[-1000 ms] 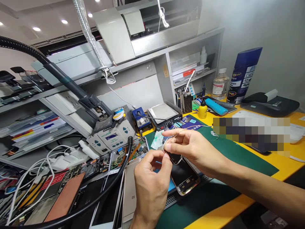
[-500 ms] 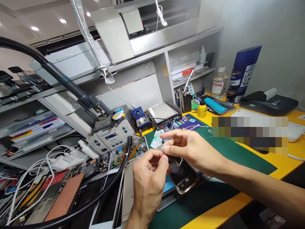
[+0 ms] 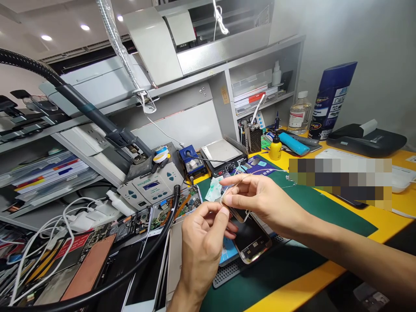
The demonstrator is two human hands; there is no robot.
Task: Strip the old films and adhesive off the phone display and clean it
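Above the bench, my left hand [image 3: 203,242] pinches the near-left end of a thin, pale-edged frame [image 3: 242,220] with a rounded corner, its kind partly hidden by my fingers. My right hand [image 3: 260,200] comes in from the right, thumb and fingertips closed on the same end, close to the left fingertips. A thin light wire or strip shows near the right fingers. Below the hands, a dark phone screen [image 3: 251,238] lies at a slant, exposing small metal contacts at its near end. Under it are a light-blue pad [image 3: 228,252] and a perforated metal plate [image 3: 227,274].
To the left stand a grey soldering station [image 3: 151,188], a thick black hose [image 3: 130,277] and stacked phone parts. A tray of circuit boards [image 3: 173,206] sits behind my left hand. A yellow bottle [image 3: 275,148] and a blue spray can [image 3: 333,102] stand at the back right.
Both hands stay close together with the frame between them. The right fingers have shifted slightly right, and the frame's tilt has changed a little. The phone screen lies where it was.
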